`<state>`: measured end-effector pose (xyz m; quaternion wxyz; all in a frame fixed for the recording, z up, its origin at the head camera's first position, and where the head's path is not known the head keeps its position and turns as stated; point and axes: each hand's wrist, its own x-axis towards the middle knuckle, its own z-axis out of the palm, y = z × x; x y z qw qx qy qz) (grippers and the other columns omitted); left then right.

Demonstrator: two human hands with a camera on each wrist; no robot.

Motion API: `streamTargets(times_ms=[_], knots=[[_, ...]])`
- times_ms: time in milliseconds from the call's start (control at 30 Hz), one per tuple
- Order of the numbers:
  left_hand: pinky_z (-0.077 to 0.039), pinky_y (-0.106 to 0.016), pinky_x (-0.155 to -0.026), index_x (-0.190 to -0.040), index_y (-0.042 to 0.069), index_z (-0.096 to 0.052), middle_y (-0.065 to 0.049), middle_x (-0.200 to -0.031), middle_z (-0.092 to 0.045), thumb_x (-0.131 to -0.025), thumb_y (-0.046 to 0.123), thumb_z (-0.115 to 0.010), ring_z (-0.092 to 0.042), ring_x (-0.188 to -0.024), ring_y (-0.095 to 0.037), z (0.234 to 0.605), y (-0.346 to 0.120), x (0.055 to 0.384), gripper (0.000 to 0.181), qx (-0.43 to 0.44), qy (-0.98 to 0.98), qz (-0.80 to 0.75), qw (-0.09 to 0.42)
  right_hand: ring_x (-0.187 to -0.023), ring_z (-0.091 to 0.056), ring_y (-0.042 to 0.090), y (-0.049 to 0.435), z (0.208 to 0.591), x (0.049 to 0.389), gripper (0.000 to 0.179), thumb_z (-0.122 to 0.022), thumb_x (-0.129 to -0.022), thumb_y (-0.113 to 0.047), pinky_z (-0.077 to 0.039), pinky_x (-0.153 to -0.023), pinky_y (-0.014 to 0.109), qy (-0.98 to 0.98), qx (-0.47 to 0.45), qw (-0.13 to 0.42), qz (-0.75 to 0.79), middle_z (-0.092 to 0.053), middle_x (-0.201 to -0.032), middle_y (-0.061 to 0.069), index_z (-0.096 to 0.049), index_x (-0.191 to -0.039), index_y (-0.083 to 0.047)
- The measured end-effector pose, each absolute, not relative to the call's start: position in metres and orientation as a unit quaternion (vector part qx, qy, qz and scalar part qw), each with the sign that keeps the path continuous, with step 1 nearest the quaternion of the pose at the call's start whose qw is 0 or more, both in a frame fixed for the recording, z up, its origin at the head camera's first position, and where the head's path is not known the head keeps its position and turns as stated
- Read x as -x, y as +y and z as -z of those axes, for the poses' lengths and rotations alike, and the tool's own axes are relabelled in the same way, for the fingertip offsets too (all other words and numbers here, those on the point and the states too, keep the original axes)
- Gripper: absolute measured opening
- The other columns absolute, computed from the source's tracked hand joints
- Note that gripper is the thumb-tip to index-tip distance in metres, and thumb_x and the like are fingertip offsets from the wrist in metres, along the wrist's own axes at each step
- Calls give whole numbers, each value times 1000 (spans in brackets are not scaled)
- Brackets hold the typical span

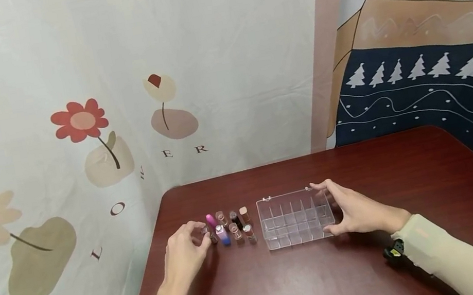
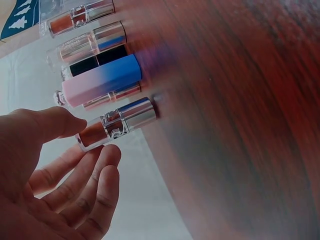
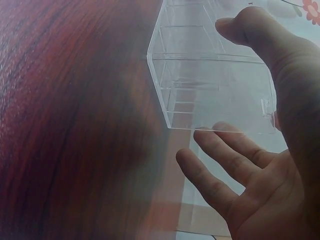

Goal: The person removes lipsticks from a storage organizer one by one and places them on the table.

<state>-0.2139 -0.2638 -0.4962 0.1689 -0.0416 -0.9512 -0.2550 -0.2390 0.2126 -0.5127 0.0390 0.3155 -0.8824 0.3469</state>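
At the left of the group, my left hand point(image 1: 184, 255) pinches a clear lip gloss tube point(image 2: 120, 125) with a silvery end and brownish-red contents. It stands upright on the table, thumb on one side and fingers on the other. Beside it are a pink-to-blue lipstick tube point(image 1: 222, 235), a bright pink tube point(image 1: 211, 220), a dark tube point(image 1: 235, 219) and several clear ones. My right hand point(image 1: 355, 208) spans the right end of a clear divided case point(image 1: 301, 242), thumb at the near side and index finger at the far side. Its other fingers are spread in the right wrist view.
The dark red wooden table point(image 1: 306, 282) carries the tubes and case. Its far edge meets a pale cloth point(image 1: 232, 91) printed with flowers. A dark cloth point(image 1: 398, 104) with white trees hangs behind the right side.
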Motion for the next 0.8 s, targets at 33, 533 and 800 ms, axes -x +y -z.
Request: streamTargets(times_ms=[33,533,800], knots=[[-62,-36,-70,-115,15,-83,-4,-103,-85,-96,13,-92,-83,-82,-19,497,-264,214,21,42,-951,256,168,-124,-81,29,213,513,239,104,-105,-83,-22,-69,-102,40,-883,-315,39,-346,-75,-146,15,-45,-167,-12],[-63,-38,-72,-115,17,-83,-2,-103,-84,-96,15,-92,-81,-81,-16,498,-259,217,21,45,-952,254,163,-128,-81,28,212,514,239,104,-105,-83,-22,-68,-108,48,-887,-308,36,-343,-73,-150,15,-45,-167,-11],[-66,-43,-74,-118,18,-84,-2,-108,-85,-97,16,-91,-83,-83,-16,495,-259,215,23,49,-953,253,159,-127,-82,29,212,515,239,104,-105,-83,-21,-68,-109,48,-886,-311,39,-341,-71,-153,16,-45,-167,-11]])
